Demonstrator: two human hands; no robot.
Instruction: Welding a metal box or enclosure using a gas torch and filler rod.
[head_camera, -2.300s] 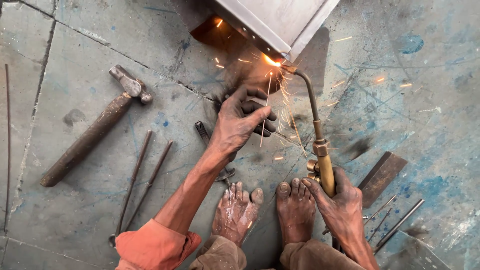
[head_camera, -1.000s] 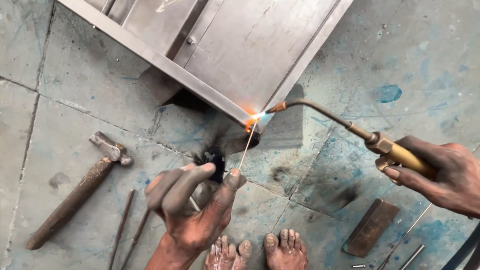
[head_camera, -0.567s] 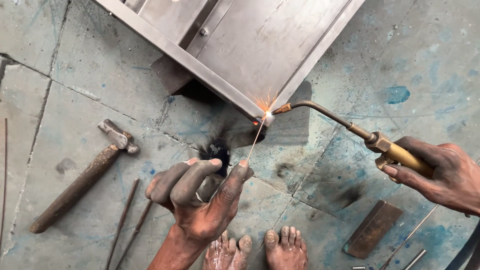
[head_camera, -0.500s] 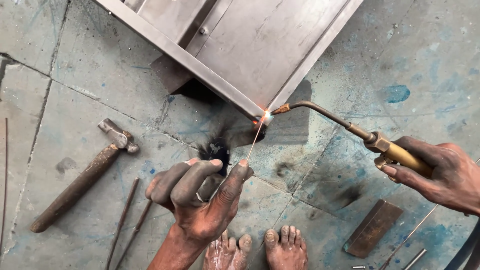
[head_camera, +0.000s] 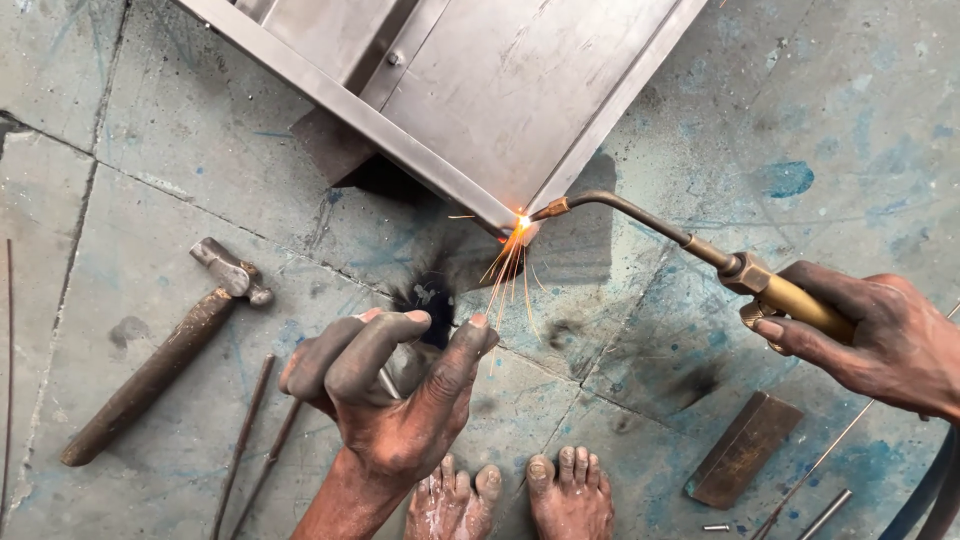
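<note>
Nearest, bare feet (head_camera: 510, 495) are planted on the concrete floor (head_camera: 850, 120). A thin filler rod (head_camera: 497, 290) is pinched in the left hand (head_camera: 395, 395), fingers curled closed. The torch (head_camera: 700, 255) is gripped in the right hand (head_camera: 885, 335). Sparks are thrown where flame meets the corner of the metal frame (head_camera: 500, 90): the joint is judged mid-weld, unfinished. A hammer (head_camera: 165, 350) lies left.

Hammer (head_camera: 160, 365) w/ wooden handle lying on concrete floor (head_camera: 850, 120) at left, head toward upper right. Two thin dark rods (head_camera: 255, 440) just beside, near parallel. Flat rusty metal plate (head_camera: 743, 450) at lower right, small pins (head_camera: 825, 512) near it. Blue paint spot (head_camera: 787, 178) at upper right.
</note>
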